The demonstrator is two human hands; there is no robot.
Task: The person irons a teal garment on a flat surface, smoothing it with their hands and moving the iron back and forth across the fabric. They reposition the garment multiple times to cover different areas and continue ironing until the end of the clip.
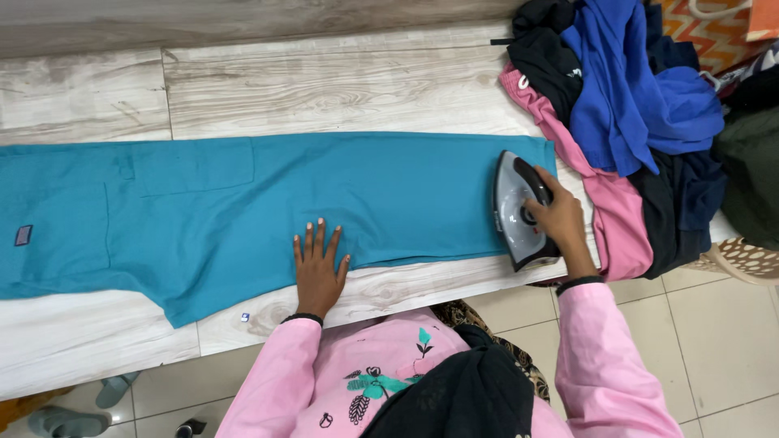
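Note:
Teal trousers (203, 211) lie flat along a pale wood-grain table (324, 81), with the leg end at the right. My left hand (318, 266) rests flat, fingers spread, on the near edge of the cloth at mid-table. My right hand (560, 223) grips the handle of a grey and black clothes iron (513, 209), which sits on the right end of the trouser leg near the table's front edge.
A heap of clothes (625, 105) in blue, black and pink covers the table's right end. A perforated basket (751, 259) stands beyond it at the right. The tiled floor (714, 349) below holds sandals (73, 410) at the lower left.

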